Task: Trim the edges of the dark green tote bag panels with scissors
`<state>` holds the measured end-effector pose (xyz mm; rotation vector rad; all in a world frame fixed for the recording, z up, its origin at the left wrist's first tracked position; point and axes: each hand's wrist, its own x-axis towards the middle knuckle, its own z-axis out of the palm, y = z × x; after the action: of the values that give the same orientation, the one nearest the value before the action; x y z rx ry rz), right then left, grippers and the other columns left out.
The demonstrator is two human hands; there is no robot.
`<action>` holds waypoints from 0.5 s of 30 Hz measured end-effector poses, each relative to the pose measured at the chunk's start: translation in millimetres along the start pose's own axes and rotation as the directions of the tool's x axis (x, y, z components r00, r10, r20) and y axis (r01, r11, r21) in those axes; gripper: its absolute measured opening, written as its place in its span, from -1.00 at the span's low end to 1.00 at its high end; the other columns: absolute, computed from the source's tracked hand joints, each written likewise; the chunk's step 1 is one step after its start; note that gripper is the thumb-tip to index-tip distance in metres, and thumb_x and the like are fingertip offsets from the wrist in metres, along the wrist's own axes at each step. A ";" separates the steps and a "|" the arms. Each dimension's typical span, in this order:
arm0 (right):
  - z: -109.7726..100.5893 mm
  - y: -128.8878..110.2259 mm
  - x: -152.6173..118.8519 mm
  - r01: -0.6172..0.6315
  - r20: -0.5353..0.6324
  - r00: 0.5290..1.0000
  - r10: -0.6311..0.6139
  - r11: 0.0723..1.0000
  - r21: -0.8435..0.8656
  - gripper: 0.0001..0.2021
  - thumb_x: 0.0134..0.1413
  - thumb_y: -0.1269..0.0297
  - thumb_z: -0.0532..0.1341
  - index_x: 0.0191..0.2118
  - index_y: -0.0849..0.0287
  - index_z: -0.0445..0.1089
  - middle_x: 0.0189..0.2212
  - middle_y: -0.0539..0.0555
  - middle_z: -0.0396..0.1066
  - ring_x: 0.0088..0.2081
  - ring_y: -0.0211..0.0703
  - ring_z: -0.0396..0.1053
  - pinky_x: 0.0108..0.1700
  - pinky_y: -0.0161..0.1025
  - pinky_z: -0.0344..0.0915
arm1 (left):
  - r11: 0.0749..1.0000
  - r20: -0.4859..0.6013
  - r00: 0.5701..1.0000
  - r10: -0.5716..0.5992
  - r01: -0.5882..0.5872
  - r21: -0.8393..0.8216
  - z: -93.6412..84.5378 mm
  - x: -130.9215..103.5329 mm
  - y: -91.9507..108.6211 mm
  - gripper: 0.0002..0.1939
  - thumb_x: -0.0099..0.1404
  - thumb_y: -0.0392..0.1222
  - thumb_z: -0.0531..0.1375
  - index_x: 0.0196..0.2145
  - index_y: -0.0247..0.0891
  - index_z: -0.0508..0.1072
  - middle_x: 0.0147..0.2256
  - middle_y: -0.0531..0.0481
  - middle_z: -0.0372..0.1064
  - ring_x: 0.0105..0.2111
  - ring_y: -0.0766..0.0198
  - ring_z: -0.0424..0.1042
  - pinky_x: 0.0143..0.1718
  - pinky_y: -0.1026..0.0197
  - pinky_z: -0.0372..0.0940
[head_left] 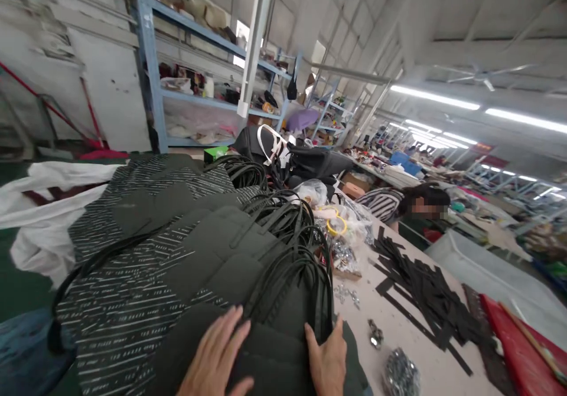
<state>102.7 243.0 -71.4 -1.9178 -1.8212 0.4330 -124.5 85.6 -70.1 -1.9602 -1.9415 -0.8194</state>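
Dark green fabric pieces (190,266) lie spread in overlapping layers, some showing a lining with white printed lines (119,307). My left hand (219,354) rests on the nearest dark piece with its fingers spread. To its right, my right hand (328,354) touches the same pile, thumb and forefinger apart, beside the lower ends of black looped straps (305,266). Neither hand holds anything that shows. More black loops (283,213) stand up along the right side of the pile.
On the pale table (372,337) to the right are black strips (425,290), bags of metal parts (401,372), yellow tape rolls (336,225) and red material (514,337). A person in a striped top (383,203) bends beyond. Blue shelves (153,71) stand behind; white cloth (39,248) hangs left.
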 end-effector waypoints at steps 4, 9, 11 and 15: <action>8.1 6.0 2.6 -0.126 -0.022 0.992 0.127 0.992 0.031 -0.11 0.09 -0.20 -0.03 0.30 0.52 0.09 0.12 0.53 0.39 0.11 0.43 0.40 0.12 0.19 0.34 | 0.979 0.121 0.971 -0.204 0.205 0.005 -15.5 118.1 -58.0 -0.06 0.10 0.09 0.37 0.30 -0.44 0.19 0.30 -0.47 0.19 0.31 -0.27 0.16 0.31 -0.29 0.10; 14.3 14.6 14.6 -0.245 -0.056 0.968 0.246 0.969 0.039 -0.31 0.07 -0.14 -0.04 0.12 0.30 0.34 0.00 0.41 0.51 0.01 0.39 0.49 0.06 0.16 0.39 | 0.964 0.210 0.943 -0.257 0.267 -0.020 -3.4 156.4 -52.7 -0.22 0.07 0.04 0.40 0.19 -0.38 0.38 0.07 -0.35 0.44 0.09 -0.20 0.38 0.17 -0.20 0.25; 15.0 16.5 24.0 -0.285 -0.038 0.958 0.286 0.958 0.024 -0.33 0.08 -0.17 -0.03 0.08 0.27 0.37 -0.10 0.42 0.55 -0.10 0.44 0.53 -0.05 0.19 0.43 | 0.959 0.234 0.934 -0.269 0.282 -0.022 -1.8 152.2 -43.0 -0.32 0.08 0.00 0.40 0.12 -0.30 0.44 -0.01 -0.25 0.47 0.01 -0.13 0.41 0.09 -0.15 0.30; 21.7 13.5 50.4 -0.244 0.058 0.969 0.241 0.968 0.052 -0.34 0.00 -0.21 0.00 -0.01 0.25 0.39 -0.07 0.42 0.52 0.00 0.37 0.50 0.04 0.09 0.42 | 0.954 0.271 0.917 -0.292 0.299 0.017 -6.9 167.5 -48.7 -0.45 0.15 0.01 0.36 0.06 -0.22 0.47 -0.06 -0.15 0.48 -0.07 0.00 0.44 -0.01 -0.01 0.35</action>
<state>106.6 295.2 -92.6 -2.1140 -1.5899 0.6150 -182.5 224.0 19.1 -1.9024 -2.4436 -0.6719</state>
